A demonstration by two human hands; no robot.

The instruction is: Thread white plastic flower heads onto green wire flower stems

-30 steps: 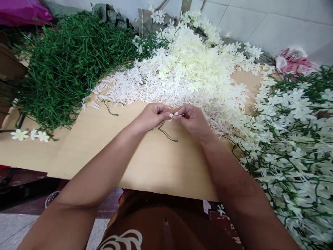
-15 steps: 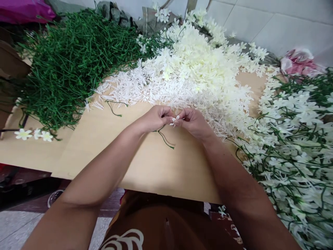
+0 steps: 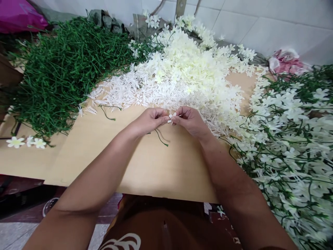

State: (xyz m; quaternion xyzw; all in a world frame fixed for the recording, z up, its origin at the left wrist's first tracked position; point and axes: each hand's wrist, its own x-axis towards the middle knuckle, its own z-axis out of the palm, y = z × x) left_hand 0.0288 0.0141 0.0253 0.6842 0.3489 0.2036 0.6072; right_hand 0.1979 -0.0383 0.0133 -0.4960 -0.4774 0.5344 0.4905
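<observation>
A small white flower (image 3: 171, 117) is pinched between my two hands, over the far part of the brown board (image 3: 104, 152). My left hand (image 3: 153, 119) closes on its left side with thumb and finger. From the right, my right hand (image 3: 188, 119) pinches the same flower. Below my left hand a green stem (image 3: 161, 137) lies on the board or hangs just over it; its upper end is hidden. Another green stem (image 3: 107, 114) rests farther left. White stamen pieces (image 3: 140, 85) are heaped just beyond my hands.
Green stems (image 3: 70, 66) are piled at the back left, cream petals (image 3: 197, 62) at the back centre. Stemmed white flowers (image 3: 293, 156) fill the right side. Loose flowers (image 3: 15, 142) lie at the left. A tiled wall (image 3: 260, 27) stands behind.
The whole view has shifted, so most things appear slightly farther left. The flower's petals have turned a little between my fingertips, and both hands stay close together.
</observation>
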